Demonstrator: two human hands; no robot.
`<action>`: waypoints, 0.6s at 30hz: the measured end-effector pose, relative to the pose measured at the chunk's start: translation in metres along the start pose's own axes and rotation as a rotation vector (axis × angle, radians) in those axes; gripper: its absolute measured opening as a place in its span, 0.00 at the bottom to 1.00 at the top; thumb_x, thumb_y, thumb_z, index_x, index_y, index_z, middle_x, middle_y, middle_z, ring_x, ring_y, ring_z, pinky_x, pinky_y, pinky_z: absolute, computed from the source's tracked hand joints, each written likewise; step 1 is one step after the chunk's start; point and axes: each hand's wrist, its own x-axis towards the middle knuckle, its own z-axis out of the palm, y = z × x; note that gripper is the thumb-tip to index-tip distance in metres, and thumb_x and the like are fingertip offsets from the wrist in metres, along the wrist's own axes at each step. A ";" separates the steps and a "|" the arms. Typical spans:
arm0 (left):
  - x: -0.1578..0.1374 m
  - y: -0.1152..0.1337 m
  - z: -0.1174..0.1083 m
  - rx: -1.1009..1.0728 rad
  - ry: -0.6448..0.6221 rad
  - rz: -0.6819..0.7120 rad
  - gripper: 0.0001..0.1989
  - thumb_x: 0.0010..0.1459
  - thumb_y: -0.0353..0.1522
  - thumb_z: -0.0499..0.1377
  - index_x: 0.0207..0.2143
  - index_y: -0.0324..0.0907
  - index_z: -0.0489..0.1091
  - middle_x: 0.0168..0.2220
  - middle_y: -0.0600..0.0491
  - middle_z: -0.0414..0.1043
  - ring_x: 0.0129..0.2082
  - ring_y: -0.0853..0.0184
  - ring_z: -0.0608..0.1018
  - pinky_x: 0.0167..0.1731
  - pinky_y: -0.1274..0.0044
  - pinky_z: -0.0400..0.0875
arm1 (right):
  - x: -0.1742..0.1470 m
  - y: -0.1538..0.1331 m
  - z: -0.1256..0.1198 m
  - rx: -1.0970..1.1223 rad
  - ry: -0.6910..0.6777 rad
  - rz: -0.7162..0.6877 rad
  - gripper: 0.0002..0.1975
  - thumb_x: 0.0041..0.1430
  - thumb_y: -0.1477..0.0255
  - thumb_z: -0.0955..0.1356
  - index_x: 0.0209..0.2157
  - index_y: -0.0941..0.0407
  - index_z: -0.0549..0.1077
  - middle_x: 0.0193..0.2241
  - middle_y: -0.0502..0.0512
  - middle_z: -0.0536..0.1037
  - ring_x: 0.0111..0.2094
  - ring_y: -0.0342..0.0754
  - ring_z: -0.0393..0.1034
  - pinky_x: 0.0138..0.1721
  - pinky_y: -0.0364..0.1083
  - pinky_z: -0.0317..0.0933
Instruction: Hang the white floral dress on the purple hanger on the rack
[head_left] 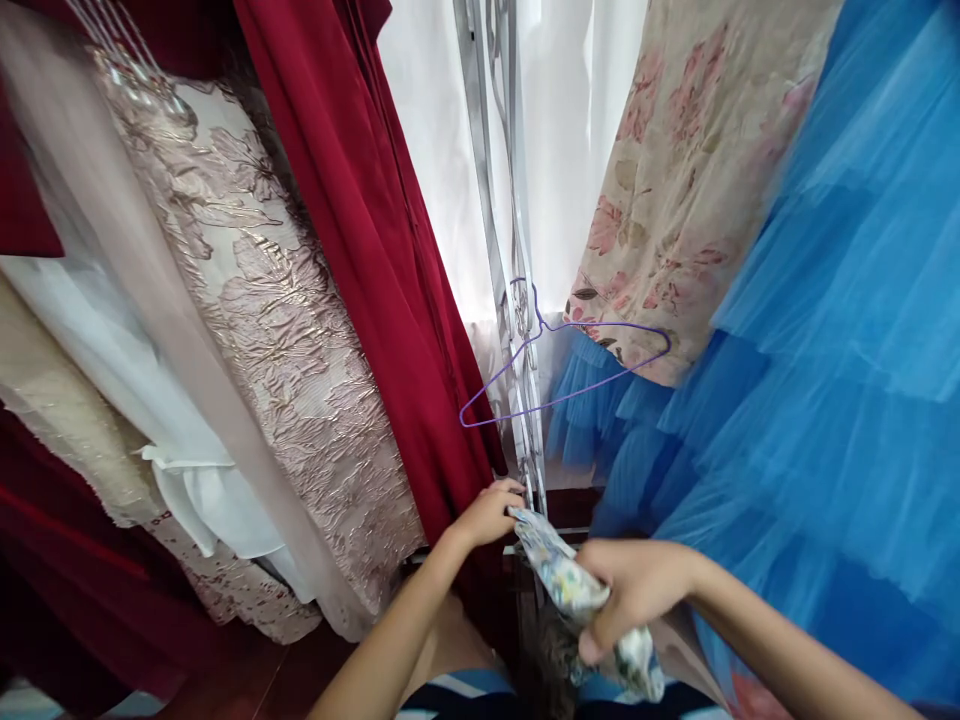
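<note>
My right hand (pixel 634 592) is closed around a bunched white cloth (pixel 559 568) with a blue, green and yellow print. One end of the cloth hangs below this hand, slightly blurred. The other end narrows up to the fingers of my left hand (pixel 487 514), which are curled at its tip beside the metal rack post; the fingertips are partly hidden. Just above both hands, a purple wire hanger (pixel 559 402) hangs bare on the silver metal rack (pixel 491 170).
On the left hang a dark red garment (pixel 352 200), a pale pink brocade one (pixel 285 320) and a white one (pixel 217 490). To the right are a beige floral garment (pixel 675 190) and a layered blue tulle one (pixel 840 380). A white curtain (pixel 562 120) lies behind the rack.
</note>
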 end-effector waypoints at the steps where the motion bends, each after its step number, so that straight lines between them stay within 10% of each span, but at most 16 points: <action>1: -0.007 -0.009 -0.013 0.024 0.027 -0.037 0.06 0.53 0.29 0.61 0.28 0.42 0.79 0.53 0.46 0.72 0.54 0.56 0.72 0.57 0.68 0.64 | -0.006 0.002 -0.009 0.035 0.102 -0.015 0.14 0.44 0.66 0.77 0.26 0.61 0.74 0.22 0.45 0.70 0.24 0.40 0.61 0.25 0.38 0.57; 9: -0.062 0.001 -0.129 0.285 0.179 -0.153 0.16 0.64 0.40 0.52 0.38 0.45 0.79 0.46 0.50 0.76 0.44 0.61 0.77 0.46 0.74 0.69 | -0.027 0.027 -0.108 0.074 0.878 -0.134 0.07 0.44 0.74 0.72 0.25 0.58 0.70 0.20 0.45 0.68 0.24 0.40 0.59 0.27 0.40 0.54; 13: -0.054 0.032 -0.168 0.668 0.396 -0.397 0.20 0.65 0.44 0.49 0.51 0.49 0.74 0.47 0.48 0.75 0.43 0.55 0.78 0.41 0.70 0.69 | -0.006 0.026 -0.148 -0.126 1.060 -0.201 0.18 0.45 0.74 0.70 0.41 0.57 0.77 0.34 0.51 0.78 0.33 0.47 0.69 0.37 0.44 0.62; 18: -0.013 0.035 -0.196 0.616 0.364 -0.573 0.29 0.64 0.52 0.45 0.53 0.46 0.73 0.47 0.42 0.77 0.47 0.48 0.78 0.43 0.66 0.70 | 0.021 0.029 -0.176 -0.282 1.166 -0.180 0.29 0.46 0.73 0.69 0.53 0.55 0.75 0.46 0.56 0.79 0.45 0.54 0.72 0.51 0.51 0.62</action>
